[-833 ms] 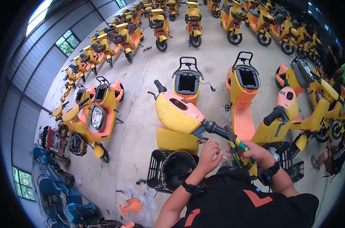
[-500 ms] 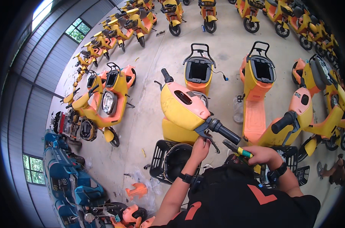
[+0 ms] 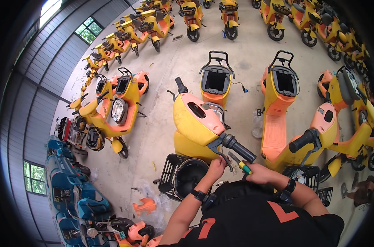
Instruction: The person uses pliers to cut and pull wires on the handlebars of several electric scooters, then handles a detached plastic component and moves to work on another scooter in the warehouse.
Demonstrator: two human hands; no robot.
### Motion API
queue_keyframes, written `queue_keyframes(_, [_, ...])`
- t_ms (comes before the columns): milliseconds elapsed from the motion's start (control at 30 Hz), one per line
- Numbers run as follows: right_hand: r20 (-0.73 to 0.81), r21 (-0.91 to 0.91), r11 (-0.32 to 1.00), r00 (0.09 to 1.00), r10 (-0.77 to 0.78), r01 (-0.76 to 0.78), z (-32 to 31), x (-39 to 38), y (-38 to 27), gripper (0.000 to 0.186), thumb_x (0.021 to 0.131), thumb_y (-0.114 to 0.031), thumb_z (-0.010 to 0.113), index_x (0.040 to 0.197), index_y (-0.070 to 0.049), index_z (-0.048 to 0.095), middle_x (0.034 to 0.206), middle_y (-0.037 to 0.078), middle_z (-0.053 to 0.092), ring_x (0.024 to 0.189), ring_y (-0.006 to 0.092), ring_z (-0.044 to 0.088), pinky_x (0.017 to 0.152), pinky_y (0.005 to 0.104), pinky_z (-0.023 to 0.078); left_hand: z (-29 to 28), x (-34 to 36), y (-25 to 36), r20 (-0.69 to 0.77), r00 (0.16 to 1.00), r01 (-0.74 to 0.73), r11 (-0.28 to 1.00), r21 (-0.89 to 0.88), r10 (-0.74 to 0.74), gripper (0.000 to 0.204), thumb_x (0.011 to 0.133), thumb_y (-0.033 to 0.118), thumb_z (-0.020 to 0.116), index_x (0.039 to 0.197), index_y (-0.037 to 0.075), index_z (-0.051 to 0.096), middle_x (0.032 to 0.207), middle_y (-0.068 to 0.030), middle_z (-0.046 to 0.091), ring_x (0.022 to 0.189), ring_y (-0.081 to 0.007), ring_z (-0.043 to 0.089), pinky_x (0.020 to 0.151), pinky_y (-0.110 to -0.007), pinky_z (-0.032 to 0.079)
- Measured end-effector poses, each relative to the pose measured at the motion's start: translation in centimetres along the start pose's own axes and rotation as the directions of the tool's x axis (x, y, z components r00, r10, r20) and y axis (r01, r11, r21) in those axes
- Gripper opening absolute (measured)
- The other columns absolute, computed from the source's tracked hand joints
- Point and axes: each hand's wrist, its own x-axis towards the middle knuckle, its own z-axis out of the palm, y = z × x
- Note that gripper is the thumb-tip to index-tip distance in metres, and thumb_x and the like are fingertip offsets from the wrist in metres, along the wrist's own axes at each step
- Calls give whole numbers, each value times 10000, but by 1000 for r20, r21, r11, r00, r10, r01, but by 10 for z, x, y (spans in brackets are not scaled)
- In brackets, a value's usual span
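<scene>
A yellow-and-pink electric scooter [image 3: 191, 127] stands in front of me, its handlebar turned toward my body. My left hand [image 3: 215, 169] is closed in a pinch just beneath the dark brake lever [image 3: 225, 158]; what lies between its fingers is too small to make out. My right hand [image 3: 259, 173] grips a hand tool [image 3: 241, 165] with a yellow-and-green handle and a dark metal end, its exact kind unclear. That metal end points at the lever, below the black handlebar grip [image 3: 239, 148]. A round black helmet-like shell [image 3: 189, 179] sits in the scooter's black basket [image 3: 167, 175].
To the right stands another yellow scooter [image 3: 314, 140] with a basket. Seatless scooters [image 3: 275, 123] are parked ahead, with rows of scooters behind. Blue vehicles [image 3: 73, 197] line the left wall. An orange plastic part [image 3: 144, 206] and clear wrapping lie on the floor.
My right hand has moved left with the tool, bringing its metal end closer to the brake lever and my left hand. The left hand has dropped slightly, still pinched.
</scene>
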Motion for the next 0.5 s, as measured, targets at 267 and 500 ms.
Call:
queue_keyframes(267, [-115,93,994,993,-37,48,14,17,-35,598,735,-34,568,1321,-34,452,1064,210,612,1001,317,611,862,388,479,-4,3,10,66,997,-41,997,62,37,201,1003,135,459,1012,-26,579,721,-77,589,660,-162,571,614,-310,475])
queue_keyframes(500, [-259,-52,997,964,-64,52,25,8,-29,588,746,-44,555,1314,38,425,1135,317,579,1069,472,566,895,476,465,0,1,-5,65,998,19,990,-140,-10,178,1011,140,461,946,-15,519,678,-80,546,618,-179,541,610,-314,468])
